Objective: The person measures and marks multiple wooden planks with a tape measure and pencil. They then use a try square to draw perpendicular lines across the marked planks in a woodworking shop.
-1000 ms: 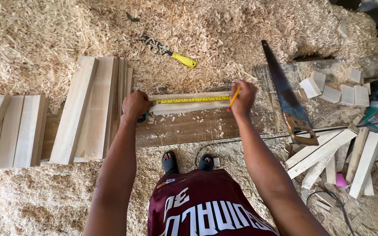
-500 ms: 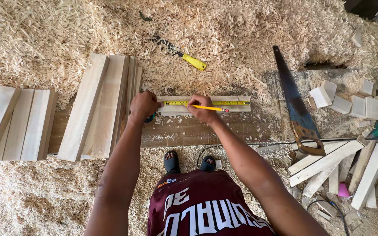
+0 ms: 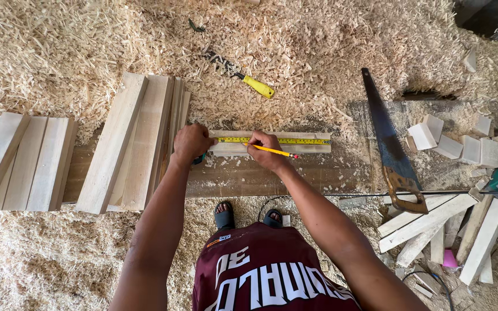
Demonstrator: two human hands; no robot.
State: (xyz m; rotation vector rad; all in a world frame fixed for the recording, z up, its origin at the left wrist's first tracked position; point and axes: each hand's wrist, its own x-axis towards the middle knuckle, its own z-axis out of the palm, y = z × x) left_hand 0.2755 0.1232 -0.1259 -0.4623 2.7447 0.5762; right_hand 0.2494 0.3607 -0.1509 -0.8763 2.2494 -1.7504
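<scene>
— Hands?
— Left hand (image 3: 191, 144) presses the tape (image 3: 278, 140) end on the slat (image 3: 269, 143); right hand (image 3: 265, 150) pinches a pencil (image 3: 275, 151), tip at the tape.
— Slat?
— Flat on the desk (image 3: 295, 175), planks (image 3: 136, 141) left, saw (image 3: 388, 144) right, shavings (image 3: 318, 52) beyond.

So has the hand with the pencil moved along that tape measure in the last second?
Yes. The right hand with the pencil has slid left along the yellow tape measure, from the strip's right end towards the left hand.
</scene>
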